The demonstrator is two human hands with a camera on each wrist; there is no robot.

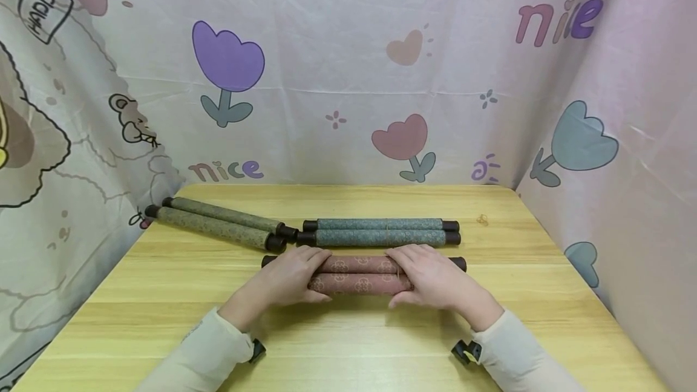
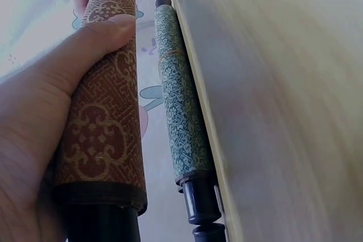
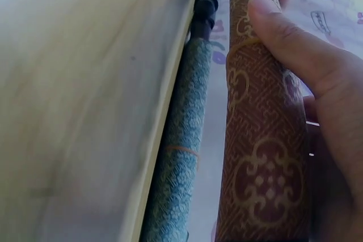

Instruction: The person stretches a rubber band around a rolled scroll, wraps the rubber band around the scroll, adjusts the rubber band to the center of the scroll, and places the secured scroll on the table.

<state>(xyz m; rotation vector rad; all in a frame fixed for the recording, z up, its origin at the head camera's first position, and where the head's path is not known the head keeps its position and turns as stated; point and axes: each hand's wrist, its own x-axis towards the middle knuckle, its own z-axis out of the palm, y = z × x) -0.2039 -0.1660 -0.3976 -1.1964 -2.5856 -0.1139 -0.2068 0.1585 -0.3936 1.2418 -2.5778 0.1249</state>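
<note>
Head alone shows a loose band [image 1: 482, 219] (left hand [image 1: 296, 275], right hand [image 1: 435, 275] grasping red rolls [image 1: 359, 283]).

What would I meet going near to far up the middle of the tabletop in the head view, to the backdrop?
Reddish double-roll scroll → blue double-roll scroll → patterned curtain.

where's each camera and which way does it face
Head: on the head, facing forward and down at the red scroll; left hand, right hand, sleeves show.
Left wrist: worn there, facing along it; left hand close, right beyond.
Right wrist: worn there, likewise; right hand close, left beyond.
Both wrist views share red scroll, blue scroll.
</note>
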